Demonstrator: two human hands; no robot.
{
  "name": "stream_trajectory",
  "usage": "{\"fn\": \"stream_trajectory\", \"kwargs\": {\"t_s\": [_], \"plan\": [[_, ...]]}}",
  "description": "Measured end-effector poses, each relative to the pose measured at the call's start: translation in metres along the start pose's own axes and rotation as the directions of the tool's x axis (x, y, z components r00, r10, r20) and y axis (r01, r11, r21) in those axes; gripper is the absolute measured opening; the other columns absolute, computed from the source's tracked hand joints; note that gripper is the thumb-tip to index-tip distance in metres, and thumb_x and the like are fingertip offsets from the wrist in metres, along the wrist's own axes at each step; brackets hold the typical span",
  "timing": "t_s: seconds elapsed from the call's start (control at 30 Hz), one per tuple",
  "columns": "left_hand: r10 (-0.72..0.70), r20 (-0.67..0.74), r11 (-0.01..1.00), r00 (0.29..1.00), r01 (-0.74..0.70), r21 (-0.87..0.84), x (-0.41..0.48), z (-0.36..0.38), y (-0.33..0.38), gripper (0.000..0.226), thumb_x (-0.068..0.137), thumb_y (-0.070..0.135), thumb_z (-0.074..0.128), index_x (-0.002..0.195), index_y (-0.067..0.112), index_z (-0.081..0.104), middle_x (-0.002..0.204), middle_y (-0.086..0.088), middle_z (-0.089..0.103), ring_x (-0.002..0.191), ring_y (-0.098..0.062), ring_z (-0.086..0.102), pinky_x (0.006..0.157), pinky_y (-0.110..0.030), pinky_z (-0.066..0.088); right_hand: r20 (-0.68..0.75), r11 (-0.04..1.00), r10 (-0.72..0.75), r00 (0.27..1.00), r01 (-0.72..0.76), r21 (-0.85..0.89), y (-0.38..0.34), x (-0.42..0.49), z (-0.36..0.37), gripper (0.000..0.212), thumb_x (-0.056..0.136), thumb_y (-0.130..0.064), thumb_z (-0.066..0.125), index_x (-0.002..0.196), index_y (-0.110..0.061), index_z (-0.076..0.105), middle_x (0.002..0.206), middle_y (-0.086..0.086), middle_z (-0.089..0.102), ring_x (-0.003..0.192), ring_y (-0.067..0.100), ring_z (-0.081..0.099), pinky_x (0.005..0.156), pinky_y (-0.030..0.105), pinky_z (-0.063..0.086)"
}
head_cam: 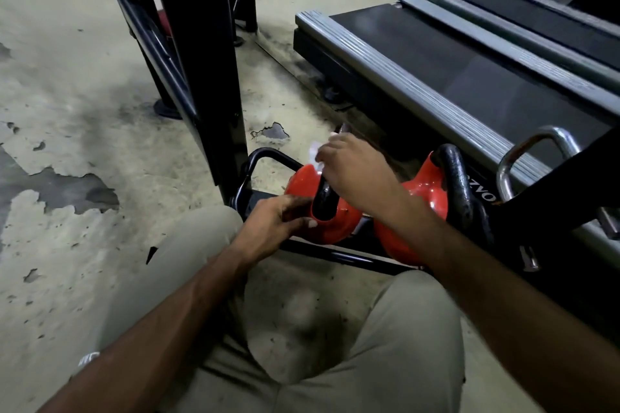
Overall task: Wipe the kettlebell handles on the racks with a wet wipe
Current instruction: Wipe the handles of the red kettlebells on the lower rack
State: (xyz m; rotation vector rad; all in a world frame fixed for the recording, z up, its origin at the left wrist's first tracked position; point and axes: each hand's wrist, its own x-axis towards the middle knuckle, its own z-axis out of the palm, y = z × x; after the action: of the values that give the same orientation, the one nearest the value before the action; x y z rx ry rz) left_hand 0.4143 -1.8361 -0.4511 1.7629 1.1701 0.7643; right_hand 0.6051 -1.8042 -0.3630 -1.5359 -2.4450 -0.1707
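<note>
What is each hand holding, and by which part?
The right hand pinches a wet wipe against the top of the black handle of the left red kettlebell. The left hand rests on its body.

Left hand [281, 221] low and loose-fingered; right hand [349, 168] higher, tightly curled (knuckles uppermost).
</note>
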Motion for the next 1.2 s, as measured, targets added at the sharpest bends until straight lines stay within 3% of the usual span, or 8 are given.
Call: {"fn": "stream_trajectory", "kwargs": {"t_s": [0.1,0.2,0.43,0.53,0.6,0.77,0.97,1.2], "plan": [[0.035,-0.010,0.999,0.999,-0.035,0.028,0.003,-0.001,-0.002,0.042,0.082,0.024,0.086,0.122,0.027,0.075,0.117,0.020,0.072,0.109,0.009,0.065,0.096,-0.014,0.049,-0.280,0.805,0.461,0.842,-0.265,0.530,-0.013,-0.042,0.018,0.026,0.097,-0.013,0.058,0.116,-0.016,0.075,0.116,-0.004,0.073,0.110,0.010,0.065,0.097,0.025,0.051],[0.053,0.005,0.998,0.999,-0.053,0.044,0.002,-0.001,-0.002,0.044,0.083,0.026,0.085,0.125,0.028,0.074,0.124,0.019,0.070,0.115,0.009,0.062,0.101,-0.014,0.046,0.011,0.279,0.778,0.628,-0.362,0.889,-0.026,-0.046,0.047,0.025,0.096,-0.011,0.058,0.112,-0.019,0.075,0.108,-0.008,0.075,0.099,0.006,0.070,0.091,0.030,0.055],[0.052,0.025,0.998,0.998,-0.052,0.035,-0.004,-0.003,0.000,0.047,0.086,0.031,0.082,0.132,0.025,0.070,0.129,0.013,0.070,0.119,0.003,0.063,0.109,-0.033,0.049,0.605,-0.651,0.499,0.620,-0.193,0.734,-0.018,-0.017,0.033,0.040,0.099,-0.006,0.036,0.093,-0.002,0.076,0.083,0.011,0.077,0.076,0.023,0.073,0.081,0.031,0.055],[0.050,0.032,0.998,0.998,-0.051,0.031,-0.002,-0.003,0.000,0.050,0.086,0.032,0.081,0.134,0.026,0.069,0.133,0.012,0.068,0.123,0.006,0.059,0.112,-0.029,0.046,0.469,-0.498,0.733,0.492,-0.080,0.863,-0.030,-0.020,0.042,0.023,0.097,-0.003,0.049,0.094,-0.008,0.071,0.078,0.007,0.073,0.077,0.028,0.066,0.069,0.031,0.055],[0.062,0.029,0.998,0.998,-0.063,0.031,-0.002,-0.002,-0.002,0.050,0.086,0.033,0.080,0.135,0.026,0.068,0.134,0.012,0.067,0.125,0.007,0.057,0.112,-0.024,0.044,0.149,-0.071,0.876,0.459,-0.182,0.981,-0.040,-0.027,0.048,0.015,0.094,-0.010,0.061,0.096,-0.019,0.073,0.094,0.001,0.075,0.092,0.024,0.069,0.081,0.031,0.055],[0.053,0.042,0.999,0.998,-0.053,0.001,-0.004,-0.002,-0.006,0.048,0.088,0.034,0.079,0.134,0.029,0.068,0.126,0.020,0.069,0.116,0.012,0.059,0.101,-0.016,0.047,-0.303,0.944,0.311,0.901,-0.258,0.204,-0.040,-0.019,0.024,0.019,0.091,-0.018,0.060,0.099,-0.010,0.075,0.108,0.000,0.068,0.117,0.018,0.054,0.099,0.025,0.043],[0.042,0.072,0.999,0.996,-0.041,-0.022,-0.008,-0.004,-0.006,0.048,0.087,0.035,0.081,0.134,0.031,0.067,0.128,0.017,0.069,0.118,0.003,0.062,0.106,-0.034,0.051,0.427,0.841,0.112,0.898,0.143,-0.521,-0.048,0.027,-0.002,0.028,0.097,-0.028,0.046,0.099,-0.019,0.072,0.104,0.004,0.072,0.111,0.025,0.054,0.108,0.055,0.028],[0.052,0.087,0.998,0.995,-0.048,-0.051,-0.007,-0.005,-0.007,0.053,0.087,0.034,0.080,0.137,0.029,0.064,0.125,0.025,0.065,0.116,0.013,0.058,0.103,-0.017,0.046,-0.016,0.974,0.106,0.994,-0.107,-0.197,-0.043,-0.023,-0.005,0.027,0.098,-0.030,0.051,0.105,-0.019,0.074,0.112,-0.001,0.071,0.114,0.021,0.060,0.099,0.037,0.046]]}}
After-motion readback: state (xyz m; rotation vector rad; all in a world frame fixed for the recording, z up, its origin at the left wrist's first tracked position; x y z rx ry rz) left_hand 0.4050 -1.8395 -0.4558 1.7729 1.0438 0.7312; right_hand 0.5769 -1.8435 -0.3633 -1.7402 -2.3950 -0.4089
